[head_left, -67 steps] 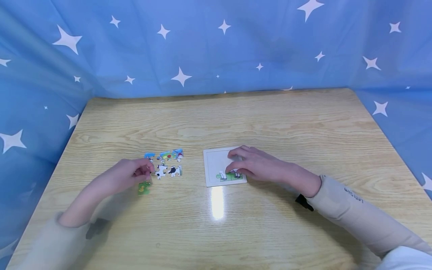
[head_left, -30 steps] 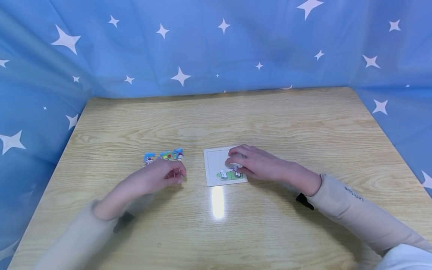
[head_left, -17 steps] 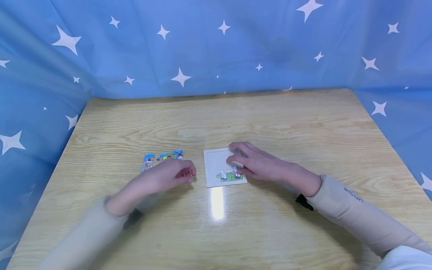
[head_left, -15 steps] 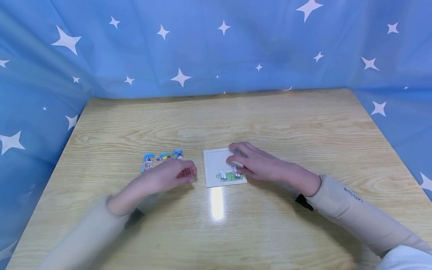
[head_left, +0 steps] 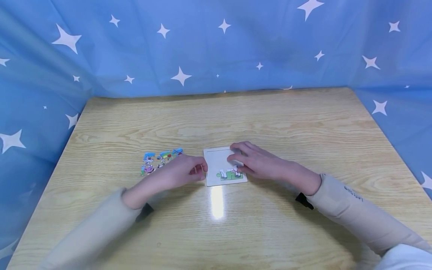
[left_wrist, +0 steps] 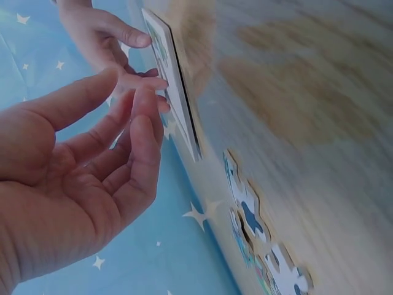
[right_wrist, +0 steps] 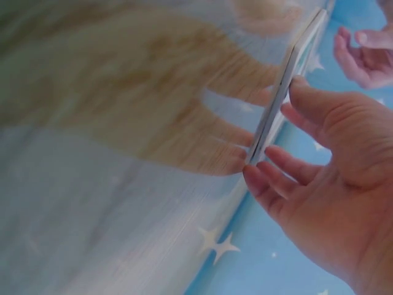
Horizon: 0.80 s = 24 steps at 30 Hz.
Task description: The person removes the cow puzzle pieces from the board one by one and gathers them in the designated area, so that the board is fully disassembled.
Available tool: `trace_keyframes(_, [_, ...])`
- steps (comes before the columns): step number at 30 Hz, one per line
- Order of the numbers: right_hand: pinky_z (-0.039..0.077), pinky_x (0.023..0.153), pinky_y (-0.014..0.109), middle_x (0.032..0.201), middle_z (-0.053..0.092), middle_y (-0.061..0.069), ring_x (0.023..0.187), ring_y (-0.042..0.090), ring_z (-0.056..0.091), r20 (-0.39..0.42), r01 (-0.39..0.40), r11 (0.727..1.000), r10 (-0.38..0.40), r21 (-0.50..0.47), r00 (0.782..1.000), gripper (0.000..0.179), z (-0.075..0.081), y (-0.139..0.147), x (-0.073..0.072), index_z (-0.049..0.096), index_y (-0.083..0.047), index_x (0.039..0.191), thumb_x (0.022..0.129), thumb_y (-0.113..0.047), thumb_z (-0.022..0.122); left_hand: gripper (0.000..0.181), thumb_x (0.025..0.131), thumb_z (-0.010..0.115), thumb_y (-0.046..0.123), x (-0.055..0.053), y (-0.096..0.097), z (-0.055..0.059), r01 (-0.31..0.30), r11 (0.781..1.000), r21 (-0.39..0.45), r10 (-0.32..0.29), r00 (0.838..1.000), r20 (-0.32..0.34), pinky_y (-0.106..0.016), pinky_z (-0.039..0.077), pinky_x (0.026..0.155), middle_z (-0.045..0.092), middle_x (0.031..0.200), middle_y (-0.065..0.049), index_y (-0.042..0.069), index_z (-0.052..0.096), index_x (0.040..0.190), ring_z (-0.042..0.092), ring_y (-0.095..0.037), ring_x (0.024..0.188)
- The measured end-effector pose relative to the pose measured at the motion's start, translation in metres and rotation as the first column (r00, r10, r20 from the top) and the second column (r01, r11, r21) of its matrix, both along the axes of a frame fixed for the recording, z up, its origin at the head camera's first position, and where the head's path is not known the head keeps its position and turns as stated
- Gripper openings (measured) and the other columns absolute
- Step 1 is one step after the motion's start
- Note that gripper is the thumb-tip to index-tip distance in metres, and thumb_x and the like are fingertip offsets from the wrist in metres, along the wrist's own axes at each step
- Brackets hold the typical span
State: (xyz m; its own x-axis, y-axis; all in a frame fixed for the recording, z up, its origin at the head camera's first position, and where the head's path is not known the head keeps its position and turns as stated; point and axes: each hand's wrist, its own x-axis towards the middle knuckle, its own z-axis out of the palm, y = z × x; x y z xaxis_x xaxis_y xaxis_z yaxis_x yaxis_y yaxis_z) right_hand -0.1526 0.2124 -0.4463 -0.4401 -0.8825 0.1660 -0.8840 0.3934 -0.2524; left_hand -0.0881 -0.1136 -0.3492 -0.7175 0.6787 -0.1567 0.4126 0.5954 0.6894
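Note:
A square white puzzle tray [head_left: 219, 159] lies on the table in the head view, with a few fitted pieces showing green ground and animal feet [head_left: 227, 175]. On the tray's right side rests my right hand [head_left: 258, 163]; in the right wrist view its thumb and fingertips touch the tray's edge. My left hand [head_left: 180, 172] hovers by the tray's left edge, fingers loosely bent. No piece shows between its thumb and index in the left wrist view. Loose puzzle pieces [head_left: 148, 165] lie under and behind this hand, including a white piece with a dark patch [left_wrist: 250, 215].
The wooden table [head_left: 287, 123] has a bright light reflection in front of the tray. A blue star-patterned cloth [head_left: 202, 45] hangs along the back and sides. The left sleeve [head_left: 98, 225] covers part of the table near the loose pieces.
My left hand has travelled right from the loose pieces to the tray's left edge. A loose green piece seen earlier is out of sight where the left arm lies. The right hand stays nearly still.

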Motion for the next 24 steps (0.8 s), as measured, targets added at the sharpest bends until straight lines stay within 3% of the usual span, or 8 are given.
trace_keyframes(7, [0.05, 0.113, 0.051, 0.155, 0.052, 0.013, 0.138, 0.033, 0.054, 0.0, -0.004, 1.0, 0.004, 0.008, 1.0, 0.041, 0.0, 0.0, -0.001, 0.064, -0.02, 0.142, 0.104, -0.021, 0.081, 0.012, 0.102, 0.077, 0.004, -0.004, 0.013, -0.001, 0.011, 0.998, -0.062, -0.009, 1.0, 0.026, -0.027, 0.051, 0.08, 0.066, 0.088, 0.002, 0.002, 0.072, 0.113, 0.056, -0.01, 0.08])
trace_keyframes(11, [0.05, 0.112, 0.055, 0.155, 0.052, 0.015, 0.138, 0.035, 0.054, 0.018, -0.006, 1.0, 0.006, -0.01, 1.0, 0.041, 0.004, -0.001, 0.002, 0.064, -0.019, 0.142, 0.105, -0.021, 0.08, 0.018, 0.101, 0.08, 0.006, -0.007, 0.022, -0.003, 0.017, 0.994, -0.111, -0.016, 1.0, 0.003, -0.027, 0.051, 0.081, 0.066, 0.094, -0.001, 0.003, 0.072, 0.116, 0.056, -0.012, 0.082])
trace_keyframes(13, [0.05, 0.112, 0.055, 0.155, 0.052, 0.017, 0.138, 0.036, 0.054, 0.014, -0.008, 1.0, 0.008, -0.016, 1.0, 0.04, 0.014, -0.004, 0.007, 0.063, -0.016, 0.143, 0.106, -0.019, 0.078, 0.022, 0.1, 0.082, 0.008, -0.008, 0.027, -0.005, 0.012, 0.99, -0.142, -0.016, 1.0, -0.02, -0.028, 0.05, 0.08, 0.065, 0.096, -0.002, 0.003, 0.072, 0.119, 0.055, -0.013, 0.083])
trace_keyframes(17, [0.049, 0.113, 0.058, 0.155, 0.052, 0.017, 0.139, 0.037, 0.052, 0.056, 0.0, 1.0, 0.002, -0.029, 0.998, 0.04, 0.018, -0.005, 0.009, 0.062, -0.016, 0.143, 0.106, -0.017, 0.078, 0.031, 0.098, 0.085, 0.011, -0.008, 0.035, -0.006, -0.008, 0.98, -0.197, -0.002, 0.999, -0.048, -0.034, 0.051, 0.088, 0.067, 0.107, -0.007, 0.003, 0.073, 0.126, 0.056, -0.021, 0.095])
trace_keyframes(20, [0.051, 0.11, 0.06, 0.152, 0.054, 0.018, 0.136, 0.038, 0.054, 0.054, 0.0, 1.0, 0.001, -0.022, 0.999, 0.042, 0.028, -0.008, 0.012, 0.063, -0.014, 0.141, 0.103, -0.016, 0.082, 0.038, 0.097, 0.086, 0.012, -0.007, 0.039, -0.007, -0.018, 0.974, -0.224, 0.01, 0.999, -0.039, -0.039, 0.051, 0.096, 0.068, 0.121, -0.012, 0.002, 0.072, 0.13, 0.056, -0.028, 0.108])
trace_keyframes(24, [0.053, 0.108, 0.058, 0.148, 0.057, 0.022, 0.134, 0.04, 0.058, 0.021, 0.013, 1.0, -0.013, 0.023, 1.0, 0.04, 0.056, -0.016, 0.025, 0.066, -0.009, 0.137, 0.101, -0.012, 0.083, 0.043, 0.096, 0.087, 0.013, -0.005, 0.042, -0.01, -0.024, 0.974, -0.224, 0.02, 1.0, -0.02, -0.043, 0.05, 0.101, 0.065, 0.13, -0.016, 0.002, 0.07, 0.134, 0.054, -0.032, 0.115])
